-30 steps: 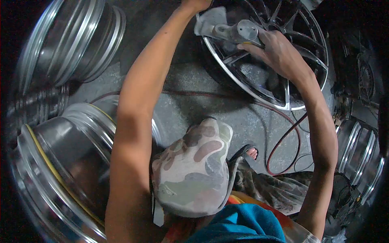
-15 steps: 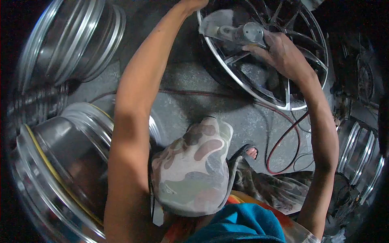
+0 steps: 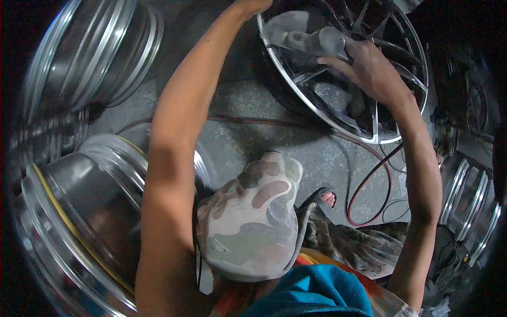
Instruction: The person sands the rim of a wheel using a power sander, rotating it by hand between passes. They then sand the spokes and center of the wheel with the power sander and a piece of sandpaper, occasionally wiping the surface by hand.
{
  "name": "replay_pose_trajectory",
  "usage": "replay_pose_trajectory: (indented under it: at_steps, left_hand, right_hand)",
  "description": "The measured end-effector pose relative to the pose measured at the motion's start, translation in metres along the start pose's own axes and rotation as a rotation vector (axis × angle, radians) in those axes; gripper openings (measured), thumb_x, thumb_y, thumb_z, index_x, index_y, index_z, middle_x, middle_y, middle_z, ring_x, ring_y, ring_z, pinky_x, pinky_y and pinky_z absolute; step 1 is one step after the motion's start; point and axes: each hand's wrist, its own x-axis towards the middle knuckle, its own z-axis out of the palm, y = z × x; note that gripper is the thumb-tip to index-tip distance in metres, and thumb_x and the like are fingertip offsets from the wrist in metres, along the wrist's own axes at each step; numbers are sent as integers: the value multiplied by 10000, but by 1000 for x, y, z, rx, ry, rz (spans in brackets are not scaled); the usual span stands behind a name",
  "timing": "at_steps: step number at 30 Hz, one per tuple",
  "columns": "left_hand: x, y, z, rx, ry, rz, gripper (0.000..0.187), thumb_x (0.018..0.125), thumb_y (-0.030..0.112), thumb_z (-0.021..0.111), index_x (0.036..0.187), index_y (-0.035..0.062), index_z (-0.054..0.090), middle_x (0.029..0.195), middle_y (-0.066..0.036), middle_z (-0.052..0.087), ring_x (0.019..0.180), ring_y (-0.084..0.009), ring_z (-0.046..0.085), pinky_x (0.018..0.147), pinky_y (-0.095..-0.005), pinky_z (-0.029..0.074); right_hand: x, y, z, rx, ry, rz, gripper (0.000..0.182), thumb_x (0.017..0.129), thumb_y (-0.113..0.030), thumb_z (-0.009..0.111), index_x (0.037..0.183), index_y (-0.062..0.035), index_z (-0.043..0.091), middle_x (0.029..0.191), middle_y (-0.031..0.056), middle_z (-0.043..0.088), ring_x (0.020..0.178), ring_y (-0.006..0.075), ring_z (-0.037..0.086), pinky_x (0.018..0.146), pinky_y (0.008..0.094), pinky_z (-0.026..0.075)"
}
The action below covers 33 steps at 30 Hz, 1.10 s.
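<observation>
My right hand [image 3: 364, 66] is closed around a sander [image 3: 330, 42], a power tool with a round grey disc, partly smeared by motion. The disc lies over the left edge of a spoked alloy wheel [image 3: 376, 127], whose rim and spoke edges are bright and whose inner parts are dark. At the top of the view, my left hand [image 3: 256, 5] reaches the wheel's upper left rim. Its fingers are cut off by the frame edge, so their grip is hidden.
Silver wheel rims [image 3: 97, 53] stand at the left, one with a yellow band [image 3: 68, 222]. More rims [image 3: 465, 198] are at the right. A red hose [image 3: 390, 179] loops over the grey floor [image 3: 253, 142]. My camouflage-covered knee [image 3: 253, 222] and a sandalled foot [image 3: 327, 198] are below.
The sander has tilted and shifted slightly in my right hand over the wheel's left edge. My left hand and the wheel stay nearly where they were.
</observation>
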Motion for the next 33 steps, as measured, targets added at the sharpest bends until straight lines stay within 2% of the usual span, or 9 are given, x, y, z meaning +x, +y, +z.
replay_pose_trajectory:
  at_steps: [2,6,9,11,15,17,23,30,33]
  left_hand:
    - [-3,5,-6,-40,-42,14,684,1102,441,347,1589,-34,279,1663,-232,275,1568,-347,204,1278,-416,173]
    - [2,1,-7,-61,-76,35,687,1102,438,354,1589,-40,271,1666,-237,262,1566,-350,206,1279,-412,175]
    - [6,-7,-3,21,-47,46,689,1102,439,351,1590,-40,264,1669,-238,251,1566,-351,204,1280,-408,172]
    - [6,-7,-4,-7,-60,53,697,1102,449,336,1593,-39,257,1671,-237,246,1569,-351,196,1282,-409,167]
    - [7,-7,-3,101,-48,64,702,1103,457,327,1597,-37,249,1673,-238,238,1571,-351,187,1284,-410,162]
    - [1,-1,-7,37,-52,58,700,1102,453,330,1597,-35,251,1670,-240,243,1568,-357,192,1284,-412,164]
    - [14,-17,-1,74,-29,92,700,1103,452,329,1589,-46,262,1661,-247,262,1560,-373,210,1280,-413,179]
    - [34,-39,11,72,35,238,693,1102,448,346,1557,-73,316,1622,-284,322,1541,-382,262,1268,-397,206]
    - [17,-21,0,81,48,175,695,1098,452,362,1542,-82,342,1603,-295,352,1531,-385,286,1261,-387,218]
  right_hand:
    - [2,1,8,40,129,-179,466,921,-400,748,1043,42,671,877,258,650,830,453,617,755,487,494]
    - [6,3,7,-2,65,-142,471,922,-403,745,1052,43,670,889,257,644,852,447,617,766,484,492]
    - [0,21,4,-16,128,-271,529,949,-442,700,1116,58,649,775,286,658,794,480,656,725,518,520]
    - [-5,31,3,-71,61,-92,480,915,-402,748,1067,47,670,932,257,652,886,447,615,794,493,483]
    - [-8,29,5,-179,136,-71,466,927,-385,741,1069,53,671,955,261,664,908,450,617,809,499,480]
    - [4,19,4,71,-86,43,466,939,-380,728,1117,48,667,1003,273,667,956,455,622,841,496,487]
    - [5,26,12,-21,9,-101,516,942,-412,714,1218,19,653,1057,287,668,1021,476,614,890,490,496]
    - [-6,28,3,-133,-11,-4,551,929,-415,730,1237,34,645,1062,277,678,1018,447,637,874,487,504]
    - [-1,32,18,-83,110,-176,527,946,-449,697,1224,-4,647,869,253,682,845,443,667,786,515,528]
